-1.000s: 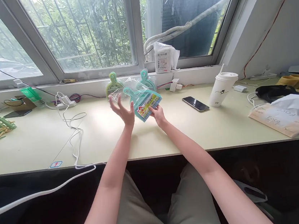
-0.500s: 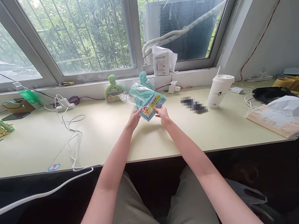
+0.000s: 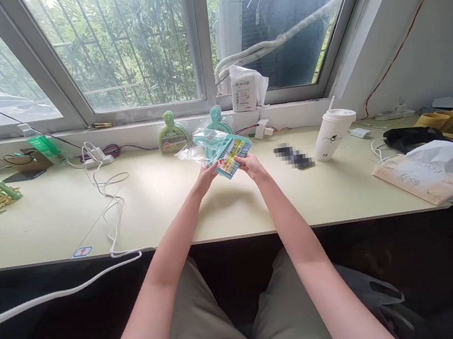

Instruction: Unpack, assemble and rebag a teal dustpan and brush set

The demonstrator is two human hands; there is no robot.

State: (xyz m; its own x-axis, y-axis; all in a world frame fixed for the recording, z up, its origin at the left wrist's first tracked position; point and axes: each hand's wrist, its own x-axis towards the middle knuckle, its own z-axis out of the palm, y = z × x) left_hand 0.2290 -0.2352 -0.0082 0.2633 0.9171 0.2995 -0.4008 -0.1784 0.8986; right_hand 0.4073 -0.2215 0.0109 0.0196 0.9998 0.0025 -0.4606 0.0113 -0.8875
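Teal brush pack (image 3: 228,153) in clear wrapper, gripped by left hand (image 3: 206,176) and right hand (image 3: 252,166), lifted above desk (image 3: 164,199); paper cup (image 3: 333,133) right of pack.

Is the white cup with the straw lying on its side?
No, the white cup stands upright on the table, right of the packaged teal brush held in both hands.

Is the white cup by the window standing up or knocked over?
Standing up. The white cup sits upright on the table, lid on top and a straw poking out, away from both hands holding the teal brush packet.
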